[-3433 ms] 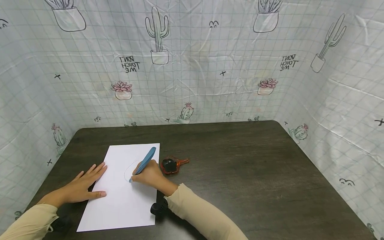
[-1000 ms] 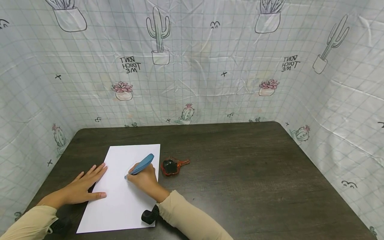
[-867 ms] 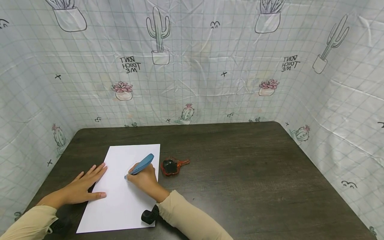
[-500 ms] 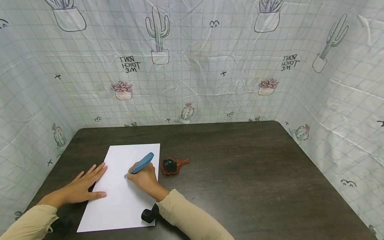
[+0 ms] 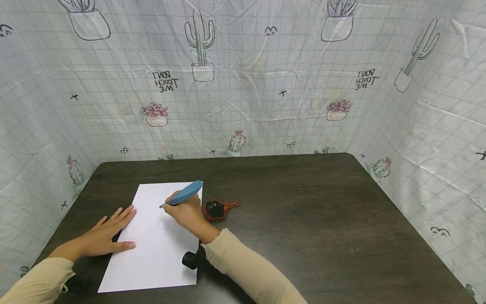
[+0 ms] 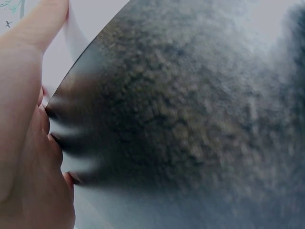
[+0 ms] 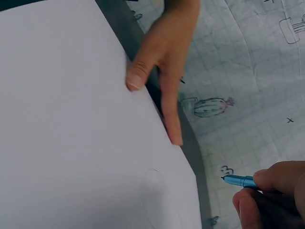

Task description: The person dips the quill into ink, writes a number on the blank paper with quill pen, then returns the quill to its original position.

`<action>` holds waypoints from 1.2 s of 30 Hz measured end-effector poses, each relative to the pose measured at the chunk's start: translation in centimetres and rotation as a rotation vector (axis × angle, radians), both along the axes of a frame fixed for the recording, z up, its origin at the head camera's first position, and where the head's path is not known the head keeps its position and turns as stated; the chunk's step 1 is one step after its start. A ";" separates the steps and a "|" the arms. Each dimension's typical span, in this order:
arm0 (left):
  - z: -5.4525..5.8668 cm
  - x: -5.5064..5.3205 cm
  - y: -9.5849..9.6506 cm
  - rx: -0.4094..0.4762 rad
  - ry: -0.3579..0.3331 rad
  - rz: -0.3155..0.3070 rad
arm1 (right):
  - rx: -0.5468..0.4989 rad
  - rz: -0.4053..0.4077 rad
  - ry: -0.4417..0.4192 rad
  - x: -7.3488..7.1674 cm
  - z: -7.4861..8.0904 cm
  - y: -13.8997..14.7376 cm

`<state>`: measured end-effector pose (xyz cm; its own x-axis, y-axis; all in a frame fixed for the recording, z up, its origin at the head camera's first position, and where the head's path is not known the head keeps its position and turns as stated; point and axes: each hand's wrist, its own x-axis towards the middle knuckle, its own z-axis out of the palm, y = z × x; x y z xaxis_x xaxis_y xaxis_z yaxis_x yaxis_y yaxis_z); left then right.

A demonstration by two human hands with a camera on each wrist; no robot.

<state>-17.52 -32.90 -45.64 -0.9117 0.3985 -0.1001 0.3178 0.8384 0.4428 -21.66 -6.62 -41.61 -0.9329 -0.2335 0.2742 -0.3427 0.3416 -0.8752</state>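
A white sheet of paper (image 5: 152, 261) lies on the left part of the dark table. My left hand (image 5: 102, 238) rests flat with spread fingers across its left edge. My right hand (image 5: 188, 214) pinches a blue pen (image 5: 187, 193) above the upper part of the sheet. In the right wrist view the tip of the pen (image 7: 240, 181) appears raised off the paper. Below the pen, a thin, faint round line (image 5: 163, 228) shows on the sheet, partly hidden by my right hand. The left wrist view shows my left hand (image 6: 28, 109) along the paper's edge.
Just right of the sheet lies a translucent orange-red object (image 5: 215, 210) with a dark centre and a short handle. A black wrist camera (image 5: 193, 258) sits under my right wrist. The dark table (image 5: 322, 228) extends to the right. A cactus-print cloth (image 5: 243, 84) hangs around it.
My right hand has moved the pen up and away from the drawn curve, which now shows more. Earlier the tip was on the curve. My left hand has stayed in place.
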 end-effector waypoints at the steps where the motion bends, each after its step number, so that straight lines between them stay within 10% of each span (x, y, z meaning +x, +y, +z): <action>1: 0.0 0.0 0.0 0.001 0.000 0.000 | -0.003 0.004 0.001 -0.3 0.3 0.2; 36: 0.1 0.2 0.1 -0.001 0.011 -0.001 | 0.155 -0.141 0.079 -4.4 2.4 10.4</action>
<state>-17.32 -32.84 -45.58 -0.9124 0.3992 -0.0905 0.3234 0.8385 0.4385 -26.06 3.74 -39.24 -0.9364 -0.1473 0.3185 -0.3473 0.5189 -0.7811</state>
